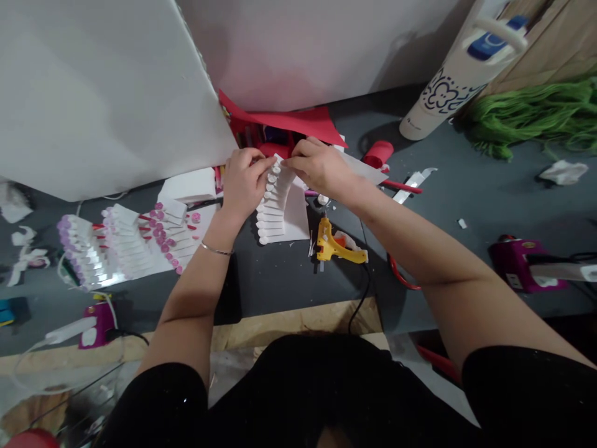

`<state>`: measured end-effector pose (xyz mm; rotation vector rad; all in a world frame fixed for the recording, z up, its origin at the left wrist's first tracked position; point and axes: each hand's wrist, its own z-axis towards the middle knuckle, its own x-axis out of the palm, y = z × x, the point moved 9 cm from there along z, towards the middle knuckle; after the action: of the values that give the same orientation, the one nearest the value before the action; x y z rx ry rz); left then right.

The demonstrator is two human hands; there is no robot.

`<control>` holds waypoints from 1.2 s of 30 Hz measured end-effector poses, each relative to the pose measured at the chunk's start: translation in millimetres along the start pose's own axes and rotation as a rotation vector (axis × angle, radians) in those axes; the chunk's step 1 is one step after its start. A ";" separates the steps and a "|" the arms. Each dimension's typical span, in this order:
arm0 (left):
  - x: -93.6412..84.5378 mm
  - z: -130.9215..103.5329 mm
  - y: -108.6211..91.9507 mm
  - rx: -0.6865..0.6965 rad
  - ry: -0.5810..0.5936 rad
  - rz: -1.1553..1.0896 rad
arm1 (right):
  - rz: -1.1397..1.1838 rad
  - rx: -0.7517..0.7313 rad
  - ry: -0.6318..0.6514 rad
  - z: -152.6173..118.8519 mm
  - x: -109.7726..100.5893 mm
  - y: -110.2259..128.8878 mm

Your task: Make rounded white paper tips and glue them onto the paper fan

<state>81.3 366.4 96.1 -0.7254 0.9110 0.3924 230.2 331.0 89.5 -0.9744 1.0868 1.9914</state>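
A white paper strip (273, 210) with several narrow sticks ending in small white round tips lies over a white sheet (297, 221). My left hand (243, 180) pinches the strip's far end from the left, thumb and index finger together. From the right, my right hand (321, 167) has its fingertips closed on the same end, which is lifted a little off the sheet. Nearer my body, a yellow glue gun (336, 244) rests on the table, its nozzle facing away from me. What lies exactly between the fingertips is partly hidden.
At left are similar bundles with purple tips (74, 249) and pink tips (165, 236). Red paper (298, 121) stands behind my hands. At right are a white bottle (459, 81), green yarn (536, 115), a craft knife (415, 185) and a purple power socket (525, 264).
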 end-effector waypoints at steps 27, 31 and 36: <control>9.0 -19.7 21.4 -0.212 -0.022 -0.271 | 0.107 -0.081 0.010 19.6 5.5 -3.6; 19.8 -27.4 27.7 -0.274 0.053 -0.378 | 0.075 -0.214 0.138 39.7 16.1 3.0; 36.2 -31.8 33.3 -0.340 0.124 -0.446 | 0.066 -0.306 0.203 55.6 26.1 1.8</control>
<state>63.9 367.4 40.3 -1.2468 0.7771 0.1046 199.3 384.1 89.2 -1.3400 0.9444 2.1918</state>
